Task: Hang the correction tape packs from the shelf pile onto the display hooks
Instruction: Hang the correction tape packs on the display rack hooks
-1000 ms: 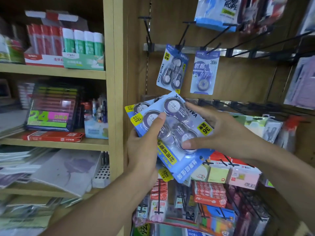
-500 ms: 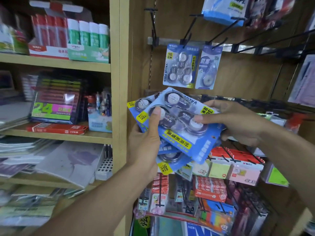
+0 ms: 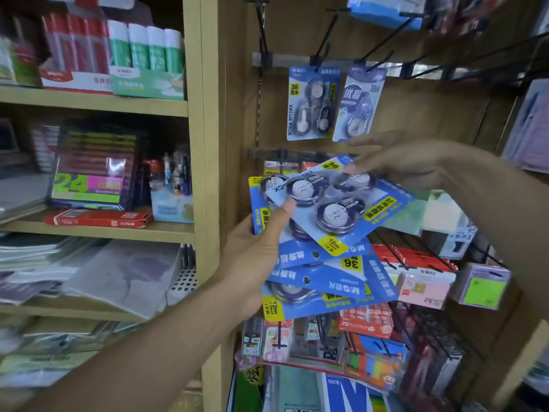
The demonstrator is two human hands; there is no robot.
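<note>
Gripping several fanned blue blister-carded correction tape packs (image 3: 323, 248), left hand (image 3: 252, 257) waits; right hand (image 3: 401, 165) pinches the top pack (one identical pack (image 3: 312, 104) hangs already).

The right hand (image 3: 407, 165) has turned the top correction tape pack (image 3: 335, 203) further clockwise, its hang end now pointing down toward the left hand (image 3: 255, 257).

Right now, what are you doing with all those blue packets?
A person is stocking a shop display. The left hand holds a fanned stack of blue correction tape packs, thumb on top. The right hand grips the top pack at its far end, tilted above the others. One matching pack already hangs on a hook above, beside a different tape pack. The top pack is not yet on a hook.
</note>
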